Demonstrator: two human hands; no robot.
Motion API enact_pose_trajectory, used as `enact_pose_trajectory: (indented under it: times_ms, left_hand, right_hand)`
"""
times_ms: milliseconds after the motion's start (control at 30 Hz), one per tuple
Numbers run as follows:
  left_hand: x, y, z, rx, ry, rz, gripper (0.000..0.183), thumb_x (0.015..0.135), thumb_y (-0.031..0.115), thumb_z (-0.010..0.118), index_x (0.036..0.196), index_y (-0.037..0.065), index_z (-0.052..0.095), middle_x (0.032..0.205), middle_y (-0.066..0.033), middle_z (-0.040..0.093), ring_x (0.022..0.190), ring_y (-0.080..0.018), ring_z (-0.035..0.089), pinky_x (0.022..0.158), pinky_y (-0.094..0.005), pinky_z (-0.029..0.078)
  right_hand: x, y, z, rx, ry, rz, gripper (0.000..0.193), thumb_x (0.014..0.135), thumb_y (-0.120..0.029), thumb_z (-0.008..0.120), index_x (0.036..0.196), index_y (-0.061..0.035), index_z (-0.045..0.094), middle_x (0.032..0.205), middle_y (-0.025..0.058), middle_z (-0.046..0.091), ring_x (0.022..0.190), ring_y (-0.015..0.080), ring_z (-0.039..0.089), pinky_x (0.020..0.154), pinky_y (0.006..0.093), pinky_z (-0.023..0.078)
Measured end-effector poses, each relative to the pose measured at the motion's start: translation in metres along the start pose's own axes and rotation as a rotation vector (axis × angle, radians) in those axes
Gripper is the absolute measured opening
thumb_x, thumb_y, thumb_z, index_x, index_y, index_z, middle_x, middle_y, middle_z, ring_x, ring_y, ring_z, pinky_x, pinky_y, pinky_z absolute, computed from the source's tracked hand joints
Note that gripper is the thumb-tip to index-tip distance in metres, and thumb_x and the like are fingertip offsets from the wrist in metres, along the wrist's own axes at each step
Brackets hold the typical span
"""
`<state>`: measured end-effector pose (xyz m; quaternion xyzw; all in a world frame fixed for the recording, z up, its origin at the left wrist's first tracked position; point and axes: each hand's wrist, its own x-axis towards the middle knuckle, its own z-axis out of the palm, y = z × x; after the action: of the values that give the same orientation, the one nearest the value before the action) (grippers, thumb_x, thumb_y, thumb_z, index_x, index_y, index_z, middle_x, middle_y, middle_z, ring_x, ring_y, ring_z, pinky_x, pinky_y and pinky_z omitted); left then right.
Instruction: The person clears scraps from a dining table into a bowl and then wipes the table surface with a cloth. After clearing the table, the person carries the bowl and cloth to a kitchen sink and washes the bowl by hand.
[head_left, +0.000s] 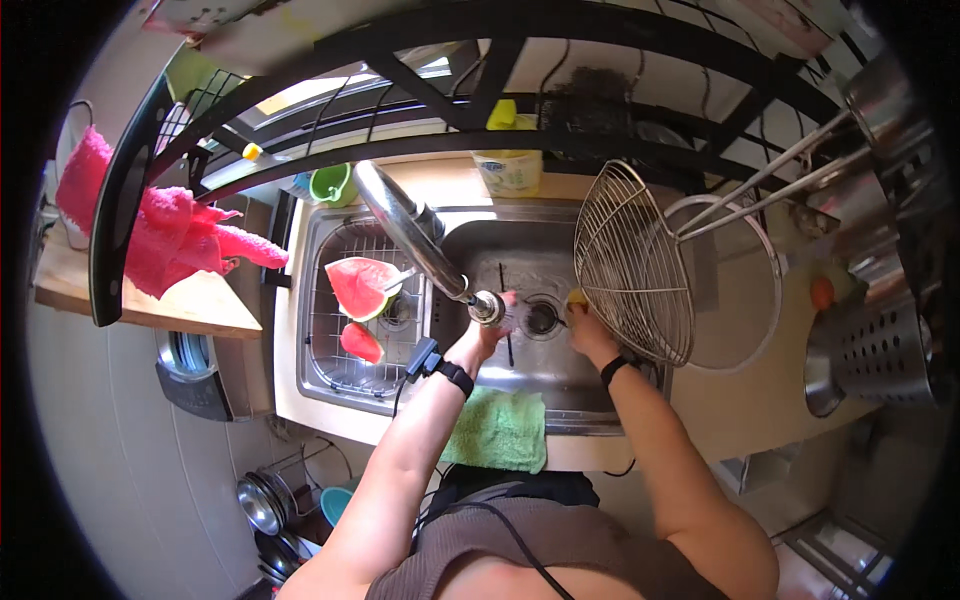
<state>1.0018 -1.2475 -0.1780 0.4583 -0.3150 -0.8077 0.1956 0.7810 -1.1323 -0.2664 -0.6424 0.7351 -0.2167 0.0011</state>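
My left hand (487, 338) reaches under the faucet (410, 235), over the steel sink basin (545, 385). The faucet's spout end partly covers its fingers, so what they hold, if anything, cannot be made out. A thin dark stick (510, 348) lies in the basin next to this hand. My right hand (592, 334) is right of the drain (541, 318), with its fingers closed around a small yellow thing (575, 297), mostly hidden. A large wire strainer (635, 265) hangs above, close to my right hand.
A watermelon wedge (362, 287) and a smaller red piece (361, 343) sit on the left basin's wire rack (322, 330). A green cloth (497, 430) drapes over the front edge. A black shelf frame (560, 145) crosses overhead. Hanging utensils and a perforated steel holder (880, 350) are at right.
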Motion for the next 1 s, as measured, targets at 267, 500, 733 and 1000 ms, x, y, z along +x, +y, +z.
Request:
enact_pose_trajectory:
  times_ms: [267,500,733,1000]
  left_hand:
    - [-0.013,-0.004,0.033,0.169,0.110,-0.257,0.046,0.084,0.049,0.053,0.124,0.028,0.045,0.132,-0.0006,0.042,0.124,-0.0261,0.032,0.085,-0.0514,0.038]
    - [-0.042,0.041,0.029,-0.487,-0.207,-0.382,0.045,0.084,0.054,0.052,0.095,0.012,0.061,0.093,-0.0076,0.063,0.083,-0.0240,0.062,0.074,-0.0442,0.051]
    - [-0.041,0.038,0.028,-0.455,-0.065,-0.251,0.053,0.075,0.056,0.062,0.108,0.014,0.059,0.100,-0.0057,0.062,0.097,-0.0242,0.057,0.086,-0.0447,0.044]
    - [-0.022,0.018,0.009,-0.405,-0.036,-0.085,0.029,0.082,0.040,0.063,0.098,0.016,0.061,0.089,0.0004,0.061,0.083,-0.0142,0.058,0.072,-0.0314,0.048]
  right_hand:
    - [0.007,0.009,0.026,0.426,-0.151,-0.086,0.057,0.068,-0.018,0.070,0.118,-0.0008,0.047,0.110,0.0132,0.057,0.096,0.0244,0.057,0.086,0.0350,0.043]
    - [0.067,-0.131,-0.092,1.453,-0.489,0.270,0.026,0.079,-0.012,0.055,0.104,-0.0044,0.054,0.100,0.0071,0.059,0.098,0.0201,0.056,0.085,0.0332,0.042]
    - [0.079,-0.160,-0.089,0.854,-0.142,0.307,0.017,0.082,-0.013,0.051,0.092,-0.0019,0.059,0.090,0.0188,0.060,0.090,0.0356,0.056,0.077,0.0376,0.044]
    - [0.073,-0.168,-0.090,2.152,-0.526,0.944,0.029,0.089,-0.026,0.053,0.113,-0.0096,0.055,0.109,0.0023,0.058,0.100,0.0141,0.055,0.088,0.0315,0.043]
